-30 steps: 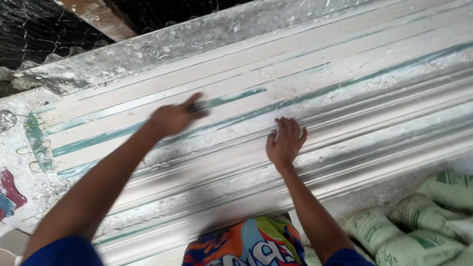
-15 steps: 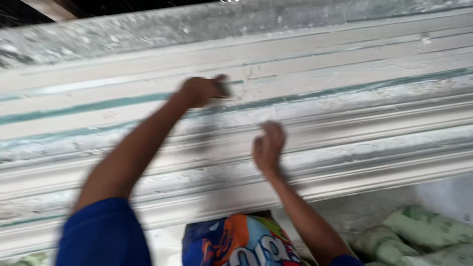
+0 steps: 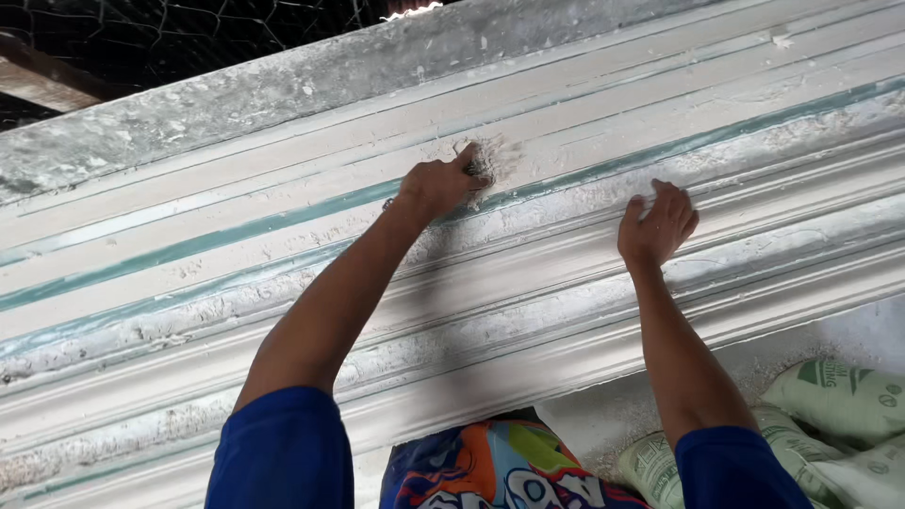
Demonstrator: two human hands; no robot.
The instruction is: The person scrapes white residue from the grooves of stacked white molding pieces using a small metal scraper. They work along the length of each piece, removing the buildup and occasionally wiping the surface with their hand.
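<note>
Pale sacks with green print [image 3: 830, 415] are piled bottom right, wire netting [image 3: 189, 42] is up top (dark behind it), plus a wooden beam [image 3: 42, 80] top left.

Beyond the far edge of the long white worktop [image 3: 141, 165], wire mesh [image 3: 189, 38] hangs before a dark space, with a brown wooden beam [image 3: 42, 80] crossing at the upper left. At the lower right, a pale floor [image 3: 877, 335] dusted with white powder carries stacked sacks [image 3: 839, 396], off-white with green print. Even daylight falls across everything, casting soft shadows.
</note>
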